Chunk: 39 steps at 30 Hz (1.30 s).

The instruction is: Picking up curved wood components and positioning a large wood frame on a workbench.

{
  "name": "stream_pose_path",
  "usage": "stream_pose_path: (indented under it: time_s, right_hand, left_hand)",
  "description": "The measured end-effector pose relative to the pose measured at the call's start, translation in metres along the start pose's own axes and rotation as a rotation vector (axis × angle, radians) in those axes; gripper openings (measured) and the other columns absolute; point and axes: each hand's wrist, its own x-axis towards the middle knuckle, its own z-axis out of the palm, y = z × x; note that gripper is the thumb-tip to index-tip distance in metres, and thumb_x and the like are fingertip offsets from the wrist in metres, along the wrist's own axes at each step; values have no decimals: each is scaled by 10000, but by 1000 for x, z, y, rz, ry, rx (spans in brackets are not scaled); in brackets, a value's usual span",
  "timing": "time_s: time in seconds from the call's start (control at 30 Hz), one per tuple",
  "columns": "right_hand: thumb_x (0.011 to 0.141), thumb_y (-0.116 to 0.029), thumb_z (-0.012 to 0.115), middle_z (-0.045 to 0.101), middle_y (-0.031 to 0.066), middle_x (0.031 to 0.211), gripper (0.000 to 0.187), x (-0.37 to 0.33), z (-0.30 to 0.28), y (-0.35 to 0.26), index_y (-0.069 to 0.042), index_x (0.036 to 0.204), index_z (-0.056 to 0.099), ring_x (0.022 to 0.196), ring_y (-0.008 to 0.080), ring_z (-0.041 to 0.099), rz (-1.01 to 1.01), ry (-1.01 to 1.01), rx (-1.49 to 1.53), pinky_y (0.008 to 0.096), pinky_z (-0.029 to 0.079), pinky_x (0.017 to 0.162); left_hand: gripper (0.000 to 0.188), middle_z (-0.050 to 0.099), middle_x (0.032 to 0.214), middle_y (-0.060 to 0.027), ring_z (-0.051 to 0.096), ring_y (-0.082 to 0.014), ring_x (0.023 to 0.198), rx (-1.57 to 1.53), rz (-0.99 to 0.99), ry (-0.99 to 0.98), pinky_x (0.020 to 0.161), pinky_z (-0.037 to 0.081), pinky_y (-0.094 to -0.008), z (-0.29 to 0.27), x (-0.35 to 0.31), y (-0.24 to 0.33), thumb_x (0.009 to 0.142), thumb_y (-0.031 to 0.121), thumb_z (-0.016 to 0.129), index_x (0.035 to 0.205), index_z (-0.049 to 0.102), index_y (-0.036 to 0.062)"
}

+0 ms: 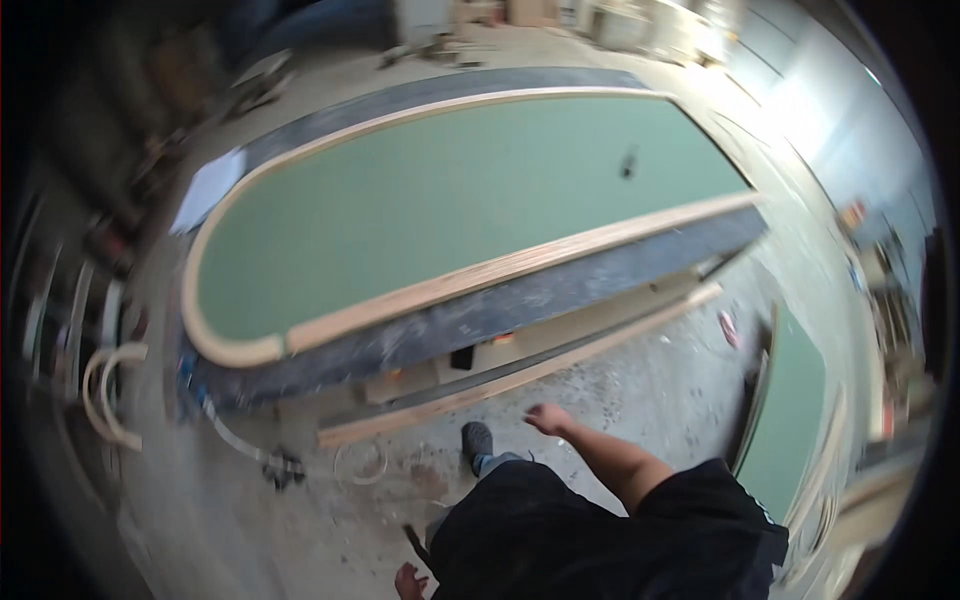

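My right hand (547,419) hangs in front of my body above the concrete floor, its fingers loosely curled with nothing visible in them. Low at the bottom edge is my left hand (410,581), fingers bent and a little apart. A dark narrow object (414,542) shows just above the left hand; whether the two touch I cannot tell. Ahead lies a large green panel (450,210) with a rounded left end. Pale wood strips (520,262) edge its sides, and a curved wood piece (205,330) rounds the end. Neither hand touches it.
The panel rests on a dark worktable (450,325). A long wood beam (520,385) lies low along its near side. A hose (235,435) runs over the floor to a dark tool (284,468). Another green panel (790,410) stands right; curved wood pieces (105,400) are at left.
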Motion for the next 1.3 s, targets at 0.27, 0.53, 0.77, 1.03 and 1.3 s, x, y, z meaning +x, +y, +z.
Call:
stream_pose_path:
  time_s: [0.27, 0.53, 0.77, 1.03, 1.3]
  right_hand:
    - [863, -284, 569, 651, 184, 1029, 351, 42, -81, -175, -23, 1090, 629, 947, 328, 629, -329, 400, 333, 383, 494, 843]
    - [859, -248, 586, 645, 172, 1038, 319, 47, -54, -245, -40, 1096, 631, 966, 318, 617, -262, 575, 382, 383, 489, 846]
    - [826, -236, 599, 626, 183, 1070, 319, 56, -33, -278, -28, 1064, 639, 1000, 338, 595, -75, 656, 389, 393, 470, 893]
    - [747, -157, 700, 578, 178, 1144, 434, 91, -51, -325, -55, 1154, 589, 1078, 370, 534, -399, 683, -102, 420, 433, 943]
    - [753, -365, 701, 432, 139, 1344, 703, 182, -49, -405, -121, 1348, 418, 1277, 328, 362, -457, 503, -692, 480, 235, 1095]
  left_hand:
    - [394, 566, 1041, -142, 579, -276, 913, 429, 513, 49, 772, 487, -377, 37, 105, 236, 881, 242, 599, 1200, 521, 24]
    - [433, 460, 1300, -213, 477, -336, 1179, 809, 1188, 111, 992, 385, -397, 106, 146, 471, 861, 135, 619, 1257, 504, 3]
    - [512, 396, 1375, -236, 401, -392, 1249, 999, 1634, 488, 1052, 291, -497, 108, 203, 559, 849, 232, 630, 1302, 480, 48]
    - [396, 545, 1223, -129, 476, -318, 1196, 921, 1604, 224, 1002, 375, -429, 118, 207, 588, 747, 136, 644, 1134, 574, 88]
    - [709, 191, 1520, -122, 142, -302, 1411, 1295, 1298, 195, 1137, 109, -480, 87, 220, 580, 868, 351, 577, 1458, 249, 136]
